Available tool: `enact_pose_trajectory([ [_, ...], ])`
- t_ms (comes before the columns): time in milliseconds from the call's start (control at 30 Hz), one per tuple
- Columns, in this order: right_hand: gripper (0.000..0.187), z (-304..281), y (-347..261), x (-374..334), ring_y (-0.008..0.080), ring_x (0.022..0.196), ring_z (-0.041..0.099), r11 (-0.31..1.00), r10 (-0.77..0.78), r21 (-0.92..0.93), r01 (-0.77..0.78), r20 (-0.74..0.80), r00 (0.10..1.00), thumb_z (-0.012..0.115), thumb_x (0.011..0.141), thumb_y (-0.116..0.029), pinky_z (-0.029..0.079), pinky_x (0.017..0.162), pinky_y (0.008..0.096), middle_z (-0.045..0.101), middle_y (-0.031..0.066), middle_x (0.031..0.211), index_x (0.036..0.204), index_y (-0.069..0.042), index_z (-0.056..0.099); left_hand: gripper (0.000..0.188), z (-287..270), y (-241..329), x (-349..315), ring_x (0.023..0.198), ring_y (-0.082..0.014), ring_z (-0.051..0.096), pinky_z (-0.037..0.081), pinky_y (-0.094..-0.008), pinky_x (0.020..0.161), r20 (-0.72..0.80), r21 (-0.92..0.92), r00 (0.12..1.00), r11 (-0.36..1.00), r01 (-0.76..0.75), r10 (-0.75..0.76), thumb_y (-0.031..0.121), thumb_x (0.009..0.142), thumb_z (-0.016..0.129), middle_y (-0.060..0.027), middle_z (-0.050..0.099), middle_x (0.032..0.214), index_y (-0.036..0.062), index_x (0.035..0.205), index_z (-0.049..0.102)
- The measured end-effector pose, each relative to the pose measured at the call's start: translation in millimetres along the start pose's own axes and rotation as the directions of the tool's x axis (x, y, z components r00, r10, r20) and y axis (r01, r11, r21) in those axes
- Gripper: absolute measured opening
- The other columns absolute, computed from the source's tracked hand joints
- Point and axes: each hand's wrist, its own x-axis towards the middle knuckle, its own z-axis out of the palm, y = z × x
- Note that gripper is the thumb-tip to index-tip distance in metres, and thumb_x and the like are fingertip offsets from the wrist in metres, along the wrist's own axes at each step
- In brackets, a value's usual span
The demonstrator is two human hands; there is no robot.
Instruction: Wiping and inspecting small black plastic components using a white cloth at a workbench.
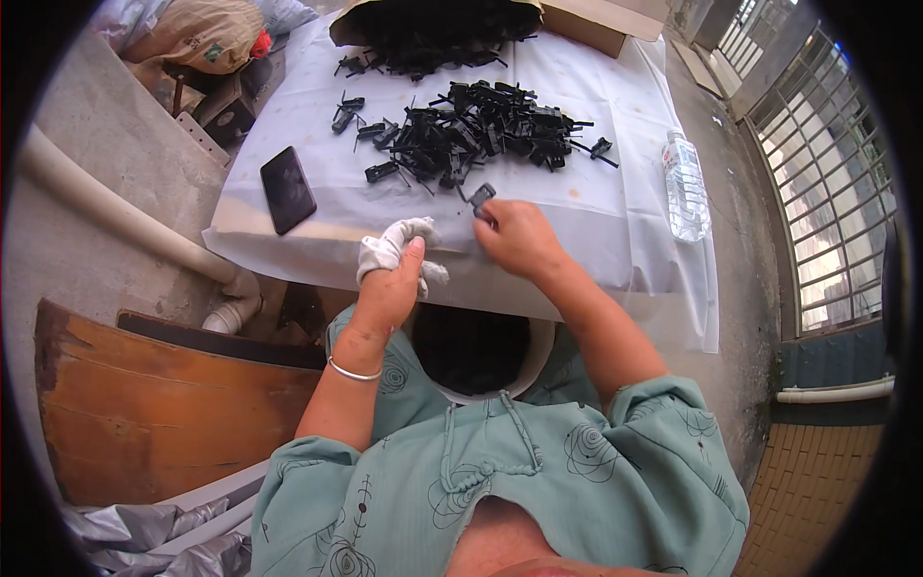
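Observation:
My right hand (pixel 519 236) pinches a small black plastic part (pixel 483 198) between thumb and fingers at the table's near side. To its left is my left hand (pixel 394 274), its fingers in a white cloth glove (pixel 383 252) and its thumb bare. Those fingers are loosely curved and apart, with nothing visible between them. Just beyond both hands lies a heap of similar black parts (pixel 481 130), many with thin stems. Below the table edge, between my knees, stands a pale round bucket (pixel 538 361) with a dark inside; its contents cannot be made out.
A white sheet covers the table (pixel 596 221). On it lie a dark phone (pixel 287 190) at left and a clear plastic bottle (pixel 685 192) at right. An open sack (pixel 437 29) spills more parts at the back, beside a cardboard box (pixel 601 27). A wooden board (pixel 173 404) leans at lower left.

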Motion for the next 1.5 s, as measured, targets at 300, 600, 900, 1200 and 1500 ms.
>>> enact_pose_trajectory([
  [300,0.017,-24,-21,-42,0.0279,0.054,0.051,0.887,-0.312,0.376,0.267,0.061,0.948,0.065,0.075,-0.014,0.040,0.050,0.0345,0.052,0.0132,0.064,0.075,-0.001,0.054,0.021,19,7,-1,0.069,-0.0110,0.057,0.042,-0.0198,0.049,0.201,-0.626,0.980,0.767,0.141,-0.017,0.006,0.087,0.051,-0.0055,0.060,0.087,0.0054,0.108,0.051],
  [600,0.020,-26,-45,-32,0.0109,0.051,0.044,0.839,-0.117,0.496,0.224,-0.238,0.964,0.066,0.078,-0.016,0.038,0.048,0.0265,0.048,0.0045,0.056,0.072,-0.001,0.055,0.024,22,20,-23,0.057,-0.0032,0.048,0.039,-0.0169,0.047,0.151,-0.230,0.977,0.966,-0.117,0.154,0.005,0.087,0.051,-0.0004,0.054,0.081,0.0010,0.111,0.049],
  [900,0.025,-27,-41,-35,0.0123,0.058,0.046,0.821,-0.173,0.562,0.099,0.081,0.982,0.049,0.090,-0.019,0.041,0.056,0.0277,0.053,0.0072,0.062,0.078,0.002,0.056,0.030,24,22,-27,0.064,-0.0025,0.047,0.043,-0.0180,0.050,-0.014,-0.048,0.977,0.976,-0.214,0.213,-0.002,0.082,0.051,-0.0035,0.055,0.088,-0.0018,0.112,0.047],
  [1200,0.030,16,-40,-37,0.0224,0.051,0.046,0.756,-0.005,0.654,-0.029,0.049,0.999,0.049,0.088,-0.021,0.041,0.053,0.0343,0.055,0.0154,0.060,0.071,0.003,0.055,0.026,27,-2,-22,0.076,-0.0272,0.060,0.048,-0.0328,0.071,-0.057,0.514,0.773,0.683,-0.519,0.631,0.003,0.076,0.055,-0.0166,0.060,0.086,-0.0061,0.100,0.054],
  [1500,0.032,-13,-45,-41,0.0063,0.063,0.042,0.621,-0.077,0.782,-0.060,0.137,0.987,0.046,0.093,-0.023,0.039,0.057,0.0229,0.050,-0.0015,0.065,0.074,0.001,0.055,0.026,21,9,-24,0.067,-0.0133,0.055,0.047,-0.0265,0.061,-0.087,0.193,0.898,0.892,-0.410,0.431,0.002,0.080,0.054,-0.0082,0.058,0.083,-0.0047,0.104,0.052],
])
